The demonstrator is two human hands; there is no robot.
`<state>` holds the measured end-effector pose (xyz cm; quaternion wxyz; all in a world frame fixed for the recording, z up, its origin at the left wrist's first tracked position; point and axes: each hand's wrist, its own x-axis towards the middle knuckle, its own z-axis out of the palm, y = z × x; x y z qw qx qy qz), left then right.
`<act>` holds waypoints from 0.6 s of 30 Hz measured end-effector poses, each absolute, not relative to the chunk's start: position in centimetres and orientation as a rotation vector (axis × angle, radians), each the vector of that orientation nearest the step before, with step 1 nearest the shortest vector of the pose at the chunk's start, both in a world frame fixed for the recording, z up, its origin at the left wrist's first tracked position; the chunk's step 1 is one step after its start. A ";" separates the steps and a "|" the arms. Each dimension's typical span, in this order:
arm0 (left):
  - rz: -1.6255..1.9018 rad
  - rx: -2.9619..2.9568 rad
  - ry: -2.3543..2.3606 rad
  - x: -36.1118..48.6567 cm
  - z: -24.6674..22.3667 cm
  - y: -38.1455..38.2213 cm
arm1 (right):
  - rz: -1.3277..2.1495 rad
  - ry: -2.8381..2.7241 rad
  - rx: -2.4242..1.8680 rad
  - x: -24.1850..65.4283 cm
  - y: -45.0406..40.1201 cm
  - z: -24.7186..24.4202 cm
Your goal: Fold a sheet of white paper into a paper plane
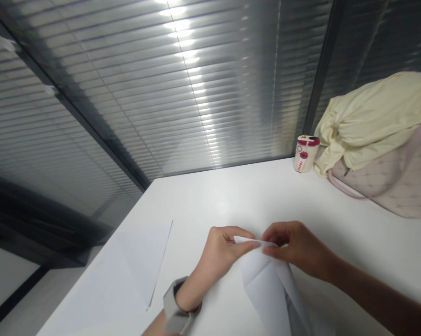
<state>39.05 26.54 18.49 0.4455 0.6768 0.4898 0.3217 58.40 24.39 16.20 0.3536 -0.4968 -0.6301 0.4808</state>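
Note:
A folded sheet of white paper (266,284) hangs between my two hands, just above the white table. My left hand (224,249) pinches its top edge between thumb and fingers. Close beside it, my right hand (292,245) grips the same edge with thumb and fingertips. Creases run down the paper from the pinched edge, and one fold stands apart from the rest on its right side. The lower end of the paper runs out of the picture at the bottom.
Flat sheets of white paper (126,275) lie on the table (210,200) at the left. A cream and red coffee cup (305,156) stands at the back right. Beside it are a pale quilted bag (399,182) and a yellow cloth (382,119). Blinds (182,93) rise behind the table.

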 end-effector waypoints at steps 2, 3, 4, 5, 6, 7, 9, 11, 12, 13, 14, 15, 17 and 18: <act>0.794 1.752 1.186 39.3 18.9 26.4 | 1.176 -1.670 -1.307 58.5 24.3 16.5; 0.794 1.760 1.166 39.4 19.0 26.4 | 1.145 -1.687 -1.312 58.5 24.3 16.6; 0.799 1.758 1.152 39.4 19.0 26.3 | 1.119 -1.706 -1.312 58.6 24.2 16.7; 0.805 1.757 1.145 39.3 19.1 26.3 | 1.095 -1.725 -1.309 58.6 24.2 16.8; 0.805 1.766 1.140 39.3 19.1 26.3 | 1.067 -1.746 -1.306 58.6 24.1 16.9; 0.795 1.798 1.127 39.2 19.0 26.3 | 1.033 -1.773 -1.302 58.6 24.0 16.9; 0.771 1.944 1.087 39.0 18.9 26.2 | 0.939 -1.831 -1.302 58.5 23.9 16.9; 0.777 2.173 1.044 38.9 18.7 26.1 | 0.837 -1.888 -1.297 58.3 23.7 16.6; 0.787 2.296 1.019 39.0 18.6 26.0 | 0.790 -1.909 -1.291 58.3 23.6 16.4; 0.796 2.410 0.988 39.0 18.5 25.9 | 0.747 -1.924 -1.285 58.2 23.5 16.3; 0.800 2.506 0.951 39.1 18.4 25.8 | 0.710 -1.933 -1.280 58.1 23.4 16.1; 0.803 2.584 0.909 39.1 18.2 25.6 | 0.679 -1.942 -1.275 58.1 23.3 16.0; 0.830 2.692 0.830 39.3 18.1 25.4 | 0.610 -1.959 -1.271 58.0 23.2 15.8; 0.861 2.728 0.806 39.4 18.0 25.2 | 0.564 -1.978 -1.268 58.0 23.1 15.8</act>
